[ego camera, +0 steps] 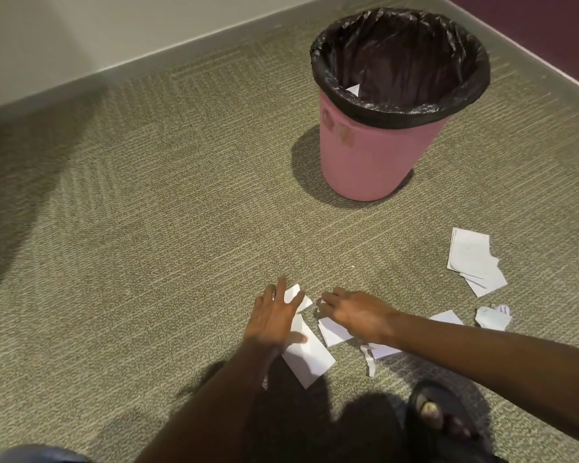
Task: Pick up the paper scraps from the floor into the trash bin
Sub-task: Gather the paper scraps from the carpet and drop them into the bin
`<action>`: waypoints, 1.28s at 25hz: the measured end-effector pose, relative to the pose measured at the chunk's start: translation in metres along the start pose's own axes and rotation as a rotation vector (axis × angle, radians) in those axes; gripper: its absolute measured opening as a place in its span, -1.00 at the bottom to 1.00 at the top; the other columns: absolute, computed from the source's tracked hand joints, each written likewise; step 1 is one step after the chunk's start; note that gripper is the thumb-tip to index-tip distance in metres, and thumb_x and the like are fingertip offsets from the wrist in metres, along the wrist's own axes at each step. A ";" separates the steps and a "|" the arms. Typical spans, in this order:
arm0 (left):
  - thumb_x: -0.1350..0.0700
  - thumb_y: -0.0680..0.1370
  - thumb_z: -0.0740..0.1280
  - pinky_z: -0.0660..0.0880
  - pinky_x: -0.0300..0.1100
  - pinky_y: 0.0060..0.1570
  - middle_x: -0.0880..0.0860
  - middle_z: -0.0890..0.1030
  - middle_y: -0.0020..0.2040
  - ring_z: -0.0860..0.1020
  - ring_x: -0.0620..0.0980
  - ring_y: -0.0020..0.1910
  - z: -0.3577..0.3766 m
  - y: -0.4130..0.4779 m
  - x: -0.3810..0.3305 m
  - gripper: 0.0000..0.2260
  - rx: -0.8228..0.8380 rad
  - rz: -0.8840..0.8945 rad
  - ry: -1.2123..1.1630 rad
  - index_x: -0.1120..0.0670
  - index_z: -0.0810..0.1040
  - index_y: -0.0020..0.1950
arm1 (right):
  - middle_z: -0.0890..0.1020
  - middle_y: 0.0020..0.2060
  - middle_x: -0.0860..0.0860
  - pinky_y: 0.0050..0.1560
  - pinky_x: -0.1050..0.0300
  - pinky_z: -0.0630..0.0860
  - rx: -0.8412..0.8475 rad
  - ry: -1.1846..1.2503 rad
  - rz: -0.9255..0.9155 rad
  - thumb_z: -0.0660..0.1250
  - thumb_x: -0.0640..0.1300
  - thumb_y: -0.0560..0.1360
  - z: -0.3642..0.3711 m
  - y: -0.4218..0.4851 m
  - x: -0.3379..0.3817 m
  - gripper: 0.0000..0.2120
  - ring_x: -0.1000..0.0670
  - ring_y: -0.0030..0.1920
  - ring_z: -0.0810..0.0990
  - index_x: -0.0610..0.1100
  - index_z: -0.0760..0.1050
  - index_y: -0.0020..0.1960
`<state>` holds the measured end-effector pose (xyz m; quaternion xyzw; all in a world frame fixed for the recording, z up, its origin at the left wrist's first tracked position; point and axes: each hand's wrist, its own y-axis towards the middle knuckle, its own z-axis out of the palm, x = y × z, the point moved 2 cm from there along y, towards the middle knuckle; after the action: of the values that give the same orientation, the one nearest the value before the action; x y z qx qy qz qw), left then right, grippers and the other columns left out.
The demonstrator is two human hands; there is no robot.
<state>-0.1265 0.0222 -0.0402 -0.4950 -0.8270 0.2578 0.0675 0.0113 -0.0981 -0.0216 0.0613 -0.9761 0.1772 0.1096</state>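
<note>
White paper scraps lie on the carpet near my feet. My left hand (274, 312) rests flat with straight fingers on a long white scrap (310, 357) and touches a small piece (295, 292). My right hand (351, 312) reaches left over another scrap (333, 334), its fingertips at a tiny torn piece (319, 304); whether it pinches that piece is hidden. A pink trash bin (365, 155) with a black liner stands farther back on the right, one white scrap (354, 89) inside it.
More paper lies to the right: a stack of sheets (473, 259), a crumpled piece (492, 317), a thin torn strip (370, 360). My sandalled foot (438, 412) is at the bottom right. A wall and grey skirting board (114, 70) run along the back.
</note>
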 end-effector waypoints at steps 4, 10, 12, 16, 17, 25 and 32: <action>-0.03 0.51 0.39 0.31 0.06 0.32 0.15 0.09 0.53 0.15 0.20 0.45 -0.003 -0.001 -0.005 -0.36 0.007 0.029 0.027 0.02 0.17 0.50 | 0.46 0.03 -0.07 -0.10 0.03 0.56 -0.076 0.051 0.120 0.24 -0.40 0.50 -0.004 -0.002 -0.016 -0.67 0.00 -0.09 0.41 -0.17 0.43 0.23; 0.24 0.59 0.14 0.43 0.00 0.06 0.08 0.39 0.29 0.35 0.10 0.26 -0.006 -0.013 -0.015 -0.71 -0.065 0.137 -0.004 0.10 0.38 0.31 | 0.42 0.23 -0.11 0.00 -0.09 0.57 0.050 0.088 0.251 0.07 0.28 0.55 0.002 -0.016 -0.007 -0.40 -0.14 0.15 0.48 -0.18 0.35 0.33; 0.24 0.58 0.12 0.43 0.00 0.05 0.09 0.43 0.24 0.38 0.11 0.24 -0.005 -0.015 -0.018 -0.72 -0.044 0.169 0.009 0.11 0.39 0.28 | 0.38 0.30 -0.13 -0.05 -0.10 0.56 0.106 -0.008 0.313 0.02 0.44 0.46 0.006 -0.017 0.004 -0.17 -0.17 0.18 0.45 -0.22 0.27 0.39; 0.33 0.52 0.16 0.41 -0.05 -0.02 0.11 0.52 0.11 0.48 0.12 0.12 -0.005 -0.012 -0.019 -0.73 -0.060 0.163 -0.024 0.13 0.47 0.16 | 0.35 0.30 -0.27 -0.16 -0.10 0.63 0.112 -0.111 0.282 0.23 -0.16 0.56 0.008 -0.011 0.022 -0.62 -0.25 0.10 0.47 -0.33 0.34 0.31; 0.35 0.49 0.18 0.40 -0.07 -0.09 0.12 0.55 0.06 0.51 0.12 0.07 -0.005 -0.010 -0.018 -0.74 -0.061 0.149 -0.053 0.14 0.50 0.11 | 0.37 0.28 -0.27 -0.16 -0.08 0.64 0.085 -0.102 0.271 0.21 -0.33 0.51 0.008 -0.010 0.021 -0.66 -0.23 0.09 0.48 -0.33 0.38 0.28; 0.23 0.58 0.29 0.45 -0.35 -0.45 -0.01 0.56 -0.23 0.55 -0.10 -0.32 -0.078 0.024 -0.004 -0.86 -0.220 -0.093 -0.702 0.02 0.56 0.05 | 0.44 -0.21 -0.01 -0.37 0.20 0.50 -0.135 0.268 0.319 0.03 -0.12 0.65 -0.029 -0.012 -0.017 -0.75 -0.01 -0.29 0.46 -0.19 0.44 0.09; 0.25 0.48 0.43 0.55 -0.18 -0.27 0.05 0.63 -0.09 0.58 -0.04 -0.18 -0.217 0.074 -0.009 -0.83 -0.591 0.048 -0.692 0.10 0.63 0.05 | 0.54 -0.25 -0.04 -0.37 0.17 0.47 -0.709 0.321 0.429 0.29 -0.41 0.46 -0.168 -0.027 -0.056 -0.82 0.03 -0.34 0.48 -0.24 0.58 -0.02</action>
<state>0.0154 0.1208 0.1109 -0.3969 -0.8273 0.1623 -0.3629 0.1018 -0.0584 0.1273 -0.2124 -0.9377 -0.1427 0.2348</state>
